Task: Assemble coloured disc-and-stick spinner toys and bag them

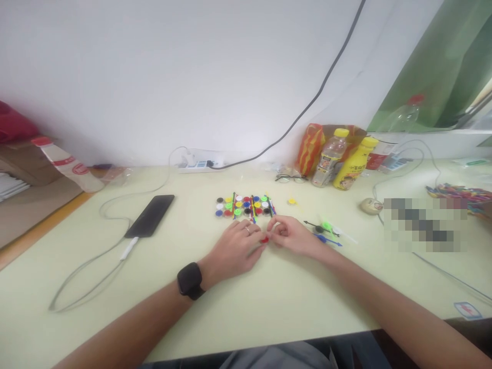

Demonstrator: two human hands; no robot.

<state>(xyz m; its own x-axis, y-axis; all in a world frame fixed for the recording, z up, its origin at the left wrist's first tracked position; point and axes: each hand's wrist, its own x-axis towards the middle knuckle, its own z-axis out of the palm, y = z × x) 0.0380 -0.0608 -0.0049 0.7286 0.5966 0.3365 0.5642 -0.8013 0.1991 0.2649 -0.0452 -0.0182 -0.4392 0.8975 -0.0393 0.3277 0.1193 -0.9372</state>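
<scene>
The left hand (240, 247) has thumb and forefinger together on a small red disc (264, 239). The right hand (289, 234) meets it at 3 o'clock, fingertips at the disc's edge; whether they are clamped on it or only touching, I cannot tell, as the fingers hide the contact. The red disc is low over the table (215, 328) or resting on it; that too is hidden.

At 11 o'clock from the hands, the ordered part looks well advanced: coloured discs (246, 204) lie in what appear to be 3 rows of 6, with 3 lines of thin sticks (252, 207) running among them.

What seems left is the red disc, plus the loose pieces. A yellow piece (291, 201) lies alone at 1 o'clock from the red disc. Near the right forearm, at 3 o'clock, are a black arrow (320, 229), a green piece (328, 226) and a blue arrow (327, 239), close together and not in rows. Farther out, between 2 and 3 o'clock, is a mixed pile (459, 193); whether it belongs to this work is unclear.
</scene>
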